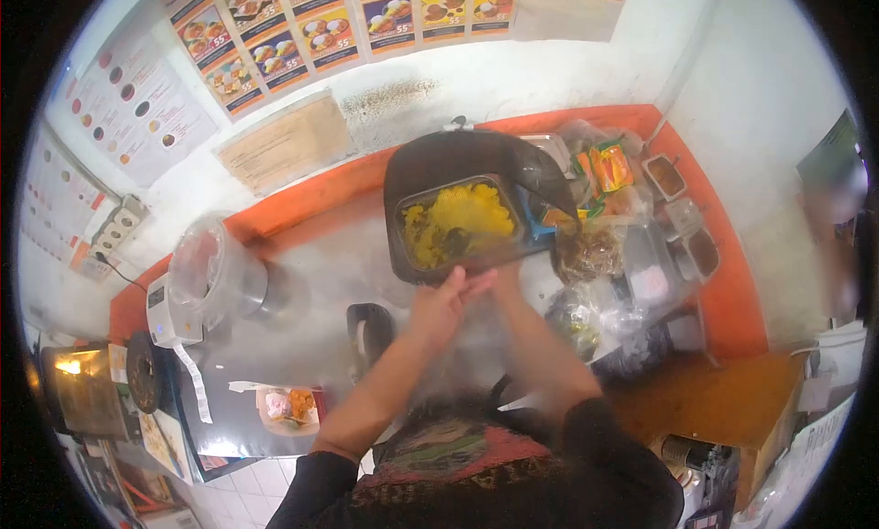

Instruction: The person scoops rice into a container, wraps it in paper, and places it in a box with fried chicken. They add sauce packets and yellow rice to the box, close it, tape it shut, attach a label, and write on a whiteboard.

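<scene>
My left hand [443, 302] is at the front edge of a black rice cooker or warmer [399, 167], fingers stretched out towards my right hand. My right hand [504, 275] is beside it at the same edge, blurred; its fingers are mostly hidden, and I cannot make out anything in them. Inside the black container, yellow rice [467, 210] fills a dark rectangular pan [400, 225], with a dark hollow or scoop in the middle. Left of my left forearm, a black rounded object [370, 332] lies on the metal counter [307, 296].
A clear plastic tub [220, 268] and a white label printer [172, 311] stand at left. An open food box [289, 410] lies at the counter's near left edge. Plastic bags [586, 314], packets [612, 167] and small metal containers [666, 177] crowd the right side.
</scene>
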Motion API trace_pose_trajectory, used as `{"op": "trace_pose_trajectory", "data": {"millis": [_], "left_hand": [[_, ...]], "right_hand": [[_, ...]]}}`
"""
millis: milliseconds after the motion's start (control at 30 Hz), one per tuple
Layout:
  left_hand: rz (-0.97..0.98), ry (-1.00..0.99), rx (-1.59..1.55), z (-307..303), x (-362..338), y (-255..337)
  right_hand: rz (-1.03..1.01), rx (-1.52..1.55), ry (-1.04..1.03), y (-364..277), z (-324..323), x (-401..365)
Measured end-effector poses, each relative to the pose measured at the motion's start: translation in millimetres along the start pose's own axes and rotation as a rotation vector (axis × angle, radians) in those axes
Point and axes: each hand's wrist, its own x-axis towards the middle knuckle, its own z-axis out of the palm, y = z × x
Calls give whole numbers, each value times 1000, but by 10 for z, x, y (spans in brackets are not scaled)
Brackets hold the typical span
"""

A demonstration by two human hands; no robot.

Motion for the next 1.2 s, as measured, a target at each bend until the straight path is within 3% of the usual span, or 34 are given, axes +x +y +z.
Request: {"op": "trace_pose_trajectory", "data": {"millis": [100,200,233,333,433,633,733,833,900,967,1033,1067,1133,1200], "left_hand": [[98,-79,-1,239,305,516],[215,-126,71,401,663,1007],[255,-127,129,446,773,1147],[245,-128,285,397,1038,1389],[213,-85,449,371,1155,1515],[149,-50,526,67,1045,1488],[131,45,514,-252,883,1433],[50,273,713,-675,745,1076],[-77,360,751,-984,629,583],[-235,401,661,-1281,521,35],[-282,564,506,-1337,471,-489],[-298,640,432,-1315,464,-659],[-192,586,383,-1271,449,-806],[-118,537,357,-1218,476,-813]], "right_hand": [[29,-596,-173,-420,-114,504],[31,-709,-275,-145,184,660],[-35,-751,-394,-269,75,692],[-25,-549,-471,-681,-130,817],[33,-103,-503,-441,198,939],[-168,-52,-204,-638,771,850],[-194,-210,-263,-712,887,845],[-101,-273,-488,-569,1023,740],[-144,-291,-585,-485,1007,791],[-128,-302,-649,-560,916,926],[-38,-311,-683,-883,597,1098],[-74,-238,-591,-768,664,1014],[-152,-89,-397,-540,857,856],[-156,-71,-583,-505,818,828]]}}
